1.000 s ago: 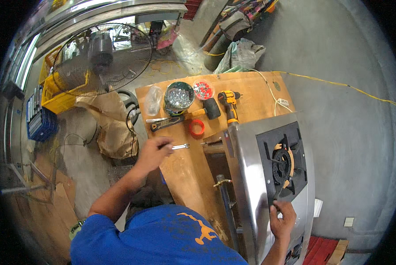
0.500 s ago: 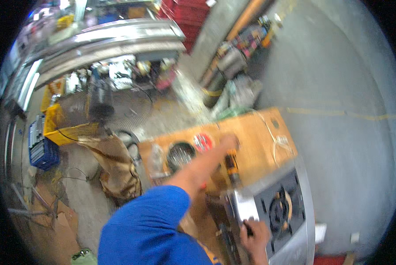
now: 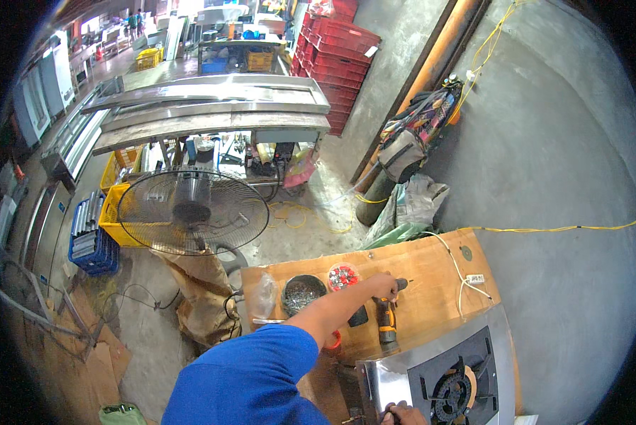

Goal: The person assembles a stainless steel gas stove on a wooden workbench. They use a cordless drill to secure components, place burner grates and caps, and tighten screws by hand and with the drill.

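My left hand (image 3: 384, 286) reaches across the wooden tabletop (image 3: 431, 273), fingers closed around a dark cordless drill; its short black nose (image 3: 401, 283) points right, and most of its body is hidden. Just below lies a yellow-and-black cordless drill (image 3: 386, 322). At the lower edge my right hand (image 3: 405, 414) is curled at the steel front panel of a gas stove (image 3: 474, 375), around a small dark part too hidden to name. Left of my left hand stand a tub of red and silver small parts (image 3: 343, 275) and a dark bowl of metal fasteners (image 3: 304, 292).
A clear plastic bag (image 3: 263, 296) lies at the table's left end. A white cord with a socket block (image 3: 475, 279) is at the right. Beyond are a pedestal fan (image 3: 192, 212), yellow crates, a metal workbench (image 3: 211, 120), stacked red crates (image 3: 338, 64) and a grey wall.
The view has shifted and steadied, so the table and stove appear lower. My left hand stays just above the yellow-and-black drill, and the dark drill's nose now shows. My right hand remains by the stove panel.
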A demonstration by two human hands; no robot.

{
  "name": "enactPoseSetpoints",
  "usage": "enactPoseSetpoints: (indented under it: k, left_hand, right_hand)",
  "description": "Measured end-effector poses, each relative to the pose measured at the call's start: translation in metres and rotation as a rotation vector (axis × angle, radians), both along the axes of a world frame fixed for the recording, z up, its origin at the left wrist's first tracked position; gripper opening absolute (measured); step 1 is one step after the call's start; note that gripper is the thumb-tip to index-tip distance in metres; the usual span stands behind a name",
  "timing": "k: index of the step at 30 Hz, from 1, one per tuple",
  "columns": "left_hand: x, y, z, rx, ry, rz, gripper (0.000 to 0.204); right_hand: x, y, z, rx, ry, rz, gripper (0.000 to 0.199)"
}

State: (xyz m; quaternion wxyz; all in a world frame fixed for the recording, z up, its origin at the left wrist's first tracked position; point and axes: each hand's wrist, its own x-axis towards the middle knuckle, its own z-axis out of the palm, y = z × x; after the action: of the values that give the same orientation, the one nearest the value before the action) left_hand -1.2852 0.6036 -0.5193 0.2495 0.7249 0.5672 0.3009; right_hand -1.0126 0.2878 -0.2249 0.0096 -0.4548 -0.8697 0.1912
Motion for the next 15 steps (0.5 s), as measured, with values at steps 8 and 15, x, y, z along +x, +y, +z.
enactPoseSetpoints:
  k: [8,15]
  left_hand:
    - [0.016,-0.044,0.131,0.359,0.205,-0.035,0.015]
    - [0.001,-0.126,0.313,0.760,0.295,0.076,0.012]
  right_hand:
    - [0.009,-0.008,-0.015,0.044,0.014,-0.055,0.035]
    - [0.008,0.027,0.014,0.411,0.084,0.093,0.039]
